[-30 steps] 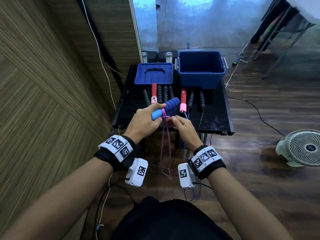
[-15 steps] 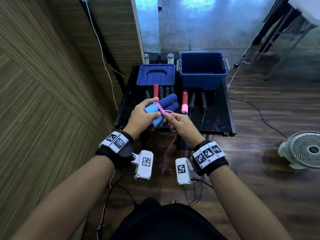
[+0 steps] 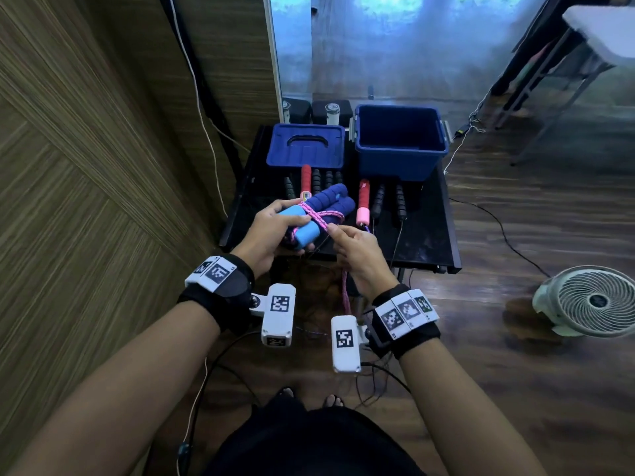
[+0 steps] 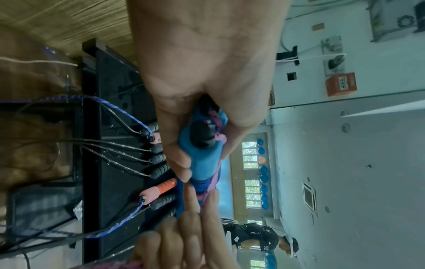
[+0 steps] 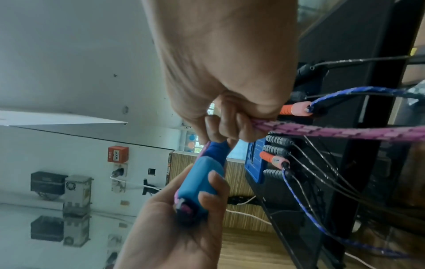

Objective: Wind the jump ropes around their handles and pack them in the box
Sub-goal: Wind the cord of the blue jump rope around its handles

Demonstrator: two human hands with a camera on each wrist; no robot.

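My left hand [image 3: 275, 228] grips two blue foam handles [image 3: 323, 207] held side by side above the front of the black table [image 3: 426, 242]. A pink braided rope [image 3: 318, 218] crosses over them in a couple of turns. My right hand [image 3: 350, 242] pinches that rope just right of the handles, and its slack [image 3: 345, 290] hangs down below the table edge. In the left wrist view the fingers curl round the light-blue handle ends [image 4: 202, 156]. In the right wrist view the pink rope [image 5: 333, 132] runs out of my fist. The open blue box [image 3: 398, 139] stands at the back right.
The blue lid [image 3: 305, 146] lies left of the box. Orange-and-pink handles [image 3: 363, 201] and several black handles [image 3: 400, 201] lie in a row on the table, their cords hanging off the front. A fan [image 3: 591, 300] stands on the floor at right; a wood wall is at left.
The pink rope has gone from hanging loose beside the handles to crossing over them in turns. My right hand has drawn it toward me and to the right, and less slack hangs below.
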